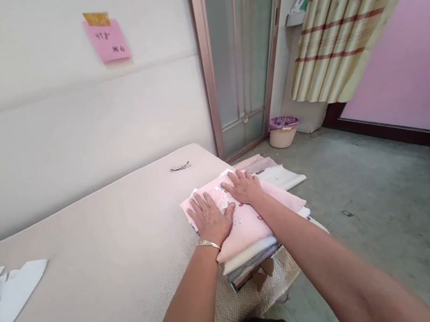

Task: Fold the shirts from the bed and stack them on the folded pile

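— Both forearms come up from the bottom edge and meet over the pile. Why are the hands laid flat like that?

— Neither one grips anything. The left hand (pixel 209 217) lies palm down with fingers spread on the pink folded cloth (pixel 244 216), and the right hand (pixel 244 186) rests the same way just beyond it, thumbs nearly meeting. Flat, open palms press a fold down and keep the layers from sliding; that is my reading of it.

— And what is under the palms?

— The pink cloth is the top layer of a stack of folded fabrics (pixel 251 261). Below the heel of the left hand you can see a white layer, then grey and patterned edges. The stack sits at the corner of the mattress (pixel 105 265), partly overhanging the edge, so weight from above would help hold it there.

— Anything past the fingertips?

— Beyond the right hand, more folded pieces (pixel 280 175), pale pink and white, stick out toward the floor (pixel 378 211). Further off from the fingertips lies a small dark hair clip (pixel 180 166) on the mattress.

— What is on the wrist?

— A thin bracelet (pixel 207 245) on the left one, just behind the palm.

— And well away from the hands?

— To the far left of the left arm, white cloth (pixel 4 298) lies loose on the mattress. On the wall above, a pink sticky note (pixel 106 39) is stuck up. Past the right hand, on the floor by the door, stands a small bin (pixel 284 131).
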### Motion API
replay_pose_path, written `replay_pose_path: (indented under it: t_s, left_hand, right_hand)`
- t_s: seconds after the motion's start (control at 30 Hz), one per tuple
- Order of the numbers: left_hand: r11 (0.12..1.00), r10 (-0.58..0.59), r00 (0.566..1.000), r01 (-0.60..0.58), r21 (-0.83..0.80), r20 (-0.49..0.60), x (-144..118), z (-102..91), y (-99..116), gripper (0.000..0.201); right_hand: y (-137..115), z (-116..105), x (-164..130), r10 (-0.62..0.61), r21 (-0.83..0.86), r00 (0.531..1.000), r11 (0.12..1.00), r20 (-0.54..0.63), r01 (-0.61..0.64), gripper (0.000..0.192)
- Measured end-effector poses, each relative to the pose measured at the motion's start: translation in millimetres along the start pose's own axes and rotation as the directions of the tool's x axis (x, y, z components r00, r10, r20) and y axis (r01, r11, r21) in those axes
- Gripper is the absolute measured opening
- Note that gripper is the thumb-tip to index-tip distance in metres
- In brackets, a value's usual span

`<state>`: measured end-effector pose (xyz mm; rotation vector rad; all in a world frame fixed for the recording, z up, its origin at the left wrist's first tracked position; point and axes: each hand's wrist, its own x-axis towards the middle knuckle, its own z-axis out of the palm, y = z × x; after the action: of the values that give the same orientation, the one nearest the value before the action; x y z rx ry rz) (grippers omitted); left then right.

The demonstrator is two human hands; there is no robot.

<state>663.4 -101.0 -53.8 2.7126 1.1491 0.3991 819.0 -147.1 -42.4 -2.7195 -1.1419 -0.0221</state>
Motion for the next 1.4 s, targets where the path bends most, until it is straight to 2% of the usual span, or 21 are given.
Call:
replay_pose_path:
  t_s: [0.07, 0.17, 0.27, 0.37, 0.4, 0.47, 0.53, 0.57, 0.67, 0.8, 0.87, 0.97, 1.03, 1.07, 1.1, 1.17, 1.23, 1.27, 1.3, 1.33, 1.4]
  left_hand:
    - [1.0, -0.001, 1.0, 0.001, 0.02, -0.005, -3, 17.8, -4, 0.098]
    - [0.999, -0.002, 1.0, 0.002, 0.039, -0.002, -1, 22.3, -12, 0.098]
    - [1.0, -0.001, 0.991, -0.002, 0.017, 0.133, 8, 3.2, -14, 0.1]
    - [1.0, 0.018, 0.976, -0.019, -0.001, 0.217, 4, -28.4, -8, 0.096]
    - [0.999, 0.051, 0.978, -0.051, -0.005, 0.203, -3, -37.8, -3, 0.094]
    - [0.986, 0.165, 0.976, -0.164, -0.022, 0.139, -26, -48.9, 8, 0.089]
    - [0.961, 0.274, 0.957, -0.269, -0.059, 0.095, -55, -47.4, 19, 0.083]
    - [0.955, 0.293, 0.952, -0.286, -0.08, 0.091, -68, -42.4, 23, 0.08]
    - [0.963, 0.253, 0.959, -0.239, -0.122, 0.124, -93, -19.6, 27, 0.075]
    - [0.973, 0.218, 0.964, -0.201, -0.116, 0.15, -96, -1.4, 23, 0.073]
    - [0.974, 0.213, 0.964, -0.197, -0.112, 0.156, -99, -5.4, 22, 0.072]
    - [0.957, 0.274, 0.94, -0.244, -0.16, 0.205, -121, -25.8, 12, 0.072]
    - [0.931, 0.347, 0.909, -0.303, -0.205, 0.23, -149, -46.5, -12, 0.072]
    - [0.925, 0.364, 0.903, -0.321, -0.206, 0.23, -166, -58.5, -32, 0.071]
    - [0.935, 0.341, 0.915, -0.307, -0.175, 0.217, -183, -71.8, -59, 0.069]
    - [0.983, 0.182, 0.966, -0.181, -0.024, 0.183, -221, -101.4, -130, 0.061]
    - [0.984, -0.087, 0.993, 0.072, 0.161, 0.084, -266, -134.1, -213, 0.053]
    - [0.947, -0.23, 0.973, 0.218, 0.236, 0.022, -292, -150.6, -253, 0.05]
    - [0.889, -0.36, 0.932, 0.352, 0.294, -0.028, -320, -166.2, -288, 0.047]
    - [0.815, -0.484, 0.873, 0.477, 0.329, -0.064, -348, -180.0, -315, 0.044]
    - [0.701, -0.652, 0.753, 0.644, 0.307, -0.088, -399, -199.1, -347, 0.04]
  right_hand:
    - [3, 17, 0, -0.006, 0.003, 1.0, 1.0, -0.014, 0.006, 0.069]
    - [9, 28, 0, -0.014, 0.004, 0.999, 1.0, -0.052, 0.014, 0.069]
    - [9, 23, 2, 0.01, 0.021, 1.0, 1.0, -0.007, -0.01, 0.07]
    - [6, 2, -1, 0.03, 0.049, 0.995, 0.998, 0.096, -0.035, 0.072]
    - [5, -7, -4, 0.032, 0.044, 0.995, 0.998, 0.095, -0.037, 0.072]
    - [1, -24, -11, 0.027, 0.012, 1.0, 1.0, 0.013, -0.027, 0.071]
    - [-2, -32, -17, -0.012, -0.01, 0.998, 1.0, -0.068, 0.011, 0.07]
    - [-4, -31, -20, -0.041, -0.007, 0.997, 0.999, -0.067, 0.04, 0.07]
    - [-7, -12, -23, -0.105, 0.03, 0.993, 0.994, 0.055, 0.104, 0.072]
    - [-7, 23, -24, -0.082, 0.001, 0.992, 0.997, 0.099, 0.082, 0.071]
    - [-8, 26, -23, -0.085, -0.018, 0.991, 0.996, 0.106, 0.088, 0.07]
    - [-13, 6, -23, -0.092, -0.038, 0.981, 0.994, 0.168, 0.1, 0.066]
    - [-20, -19, -29, -0.081, -0.062, 0.974, 0.993, 0.214, 0.096, 0.063]
    - [-24, -31, -37, -0.077, -0.077, 0.976, 0.993, 0.204, 0.094, 0.063]
    - [-28, -43, -51, -0.084, -0.09, 0.984, 0.991, 0.158, 0.099, 0.063]
    - [-38, -56, -95, -0.141, -0.1, 0.989, 0.985, -0.031, 0.138, 0.065]
    - [-45, -51, -159, -0.259, -0.071, 0.942, 0.966, -0.213, 0.25, 0.066]
    - [-46, -41, -194, -0.37, -0.046, 0.903, 0.928, -0.219, 0.37, 0.064]
    - [-47, -26, -228, -0.473, -0.005, 0.858, 0.876, -0.201, 0.481, 0.064]
    - [-47, -8, -259, -0.507, 0.054, 0.839, 0.849, -0.199, 0.526, 0.068]
    - [-48, 27, -304, -0.375, 0.192, 0.881, 0.879, -0.287, 0.437, 0.087]
